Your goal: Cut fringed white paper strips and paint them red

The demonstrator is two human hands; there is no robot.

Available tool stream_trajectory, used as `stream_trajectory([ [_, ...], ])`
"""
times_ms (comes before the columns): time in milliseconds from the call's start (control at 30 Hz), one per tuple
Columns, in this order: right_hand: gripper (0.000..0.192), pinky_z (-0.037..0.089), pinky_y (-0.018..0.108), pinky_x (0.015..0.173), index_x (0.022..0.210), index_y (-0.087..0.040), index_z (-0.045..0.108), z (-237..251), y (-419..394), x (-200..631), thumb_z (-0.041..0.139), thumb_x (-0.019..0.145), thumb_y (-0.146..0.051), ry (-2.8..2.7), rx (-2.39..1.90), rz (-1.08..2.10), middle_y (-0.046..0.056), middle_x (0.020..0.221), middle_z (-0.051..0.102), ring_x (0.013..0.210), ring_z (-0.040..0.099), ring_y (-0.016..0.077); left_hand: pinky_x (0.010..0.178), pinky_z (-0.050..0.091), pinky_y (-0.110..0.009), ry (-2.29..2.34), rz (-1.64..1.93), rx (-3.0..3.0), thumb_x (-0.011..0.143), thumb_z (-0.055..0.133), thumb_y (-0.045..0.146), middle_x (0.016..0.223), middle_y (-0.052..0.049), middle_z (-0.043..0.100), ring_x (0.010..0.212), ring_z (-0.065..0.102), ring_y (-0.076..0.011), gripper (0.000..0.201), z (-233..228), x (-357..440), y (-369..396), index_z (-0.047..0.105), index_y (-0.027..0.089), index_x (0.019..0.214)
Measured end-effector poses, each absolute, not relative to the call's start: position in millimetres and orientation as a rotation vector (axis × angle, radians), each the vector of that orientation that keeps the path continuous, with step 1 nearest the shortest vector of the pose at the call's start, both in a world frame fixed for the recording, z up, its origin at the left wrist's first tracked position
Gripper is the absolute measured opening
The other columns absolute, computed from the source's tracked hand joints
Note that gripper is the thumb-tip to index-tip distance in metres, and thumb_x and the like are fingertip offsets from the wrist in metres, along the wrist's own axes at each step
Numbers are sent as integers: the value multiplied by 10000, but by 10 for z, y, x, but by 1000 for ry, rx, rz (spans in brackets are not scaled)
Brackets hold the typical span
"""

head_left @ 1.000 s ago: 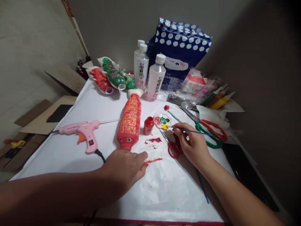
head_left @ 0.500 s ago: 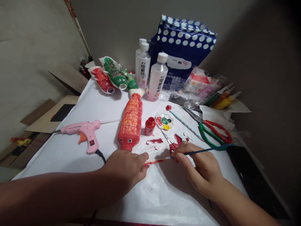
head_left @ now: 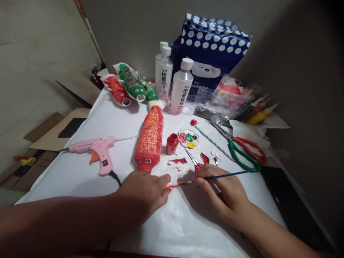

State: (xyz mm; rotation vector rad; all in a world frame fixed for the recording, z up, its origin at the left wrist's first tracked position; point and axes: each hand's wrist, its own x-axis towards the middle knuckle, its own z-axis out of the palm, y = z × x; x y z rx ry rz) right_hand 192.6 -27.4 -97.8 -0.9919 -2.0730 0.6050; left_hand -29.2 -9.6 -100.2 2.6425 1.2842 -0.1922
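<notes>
My left hand [head_left: 146, 195] rests on the white sheet [head_left: 80, 179], its fingertips pinning one end of a thin red-painted strip [head_left: 176, 185]. My right hand [head_left: 225, 195] grips a blue paintbrush [head_left: 228, 175] whose tip touches the strip's other end. Just beyond my left hand lies a red bottle painted as a fish [head_left: 149, 139]. A small red paint jar [head_left: 171, 143] and a flower-shaped palette [head_left: 188, 138] stand behind the strip.
A pink glue gun [head_left: 94, 150] lies at left. Small red scissors [head_left: 196, 163], large green-red scissors [head_left: 242, 148], three white bottles [head_left: 180, 87], green and red fish bottles [head_left: 129, 87], a blue dotted bag [head_left: 212, 53] and paint tubes [head_left: 255, 111] crowd the back.
My right hand came back from the palette toward me and set the brush tip on the red strip. My left hand stayed put on the strip.
</notes>
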Motion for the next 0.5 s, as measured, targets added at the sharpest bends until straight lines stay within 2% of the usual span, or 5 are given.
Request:
stream_trajectory([
  [500,207,490,293,668,939,-202,584,-943,-278,1916,498,883,-22,-2066,-980,585,29,781,643,702,610,162,563,437,-287,1289,-200,2629,872,542,246,754,-44,752,700,712,-231,209,-971,-282,-99,646,211,1049],
])
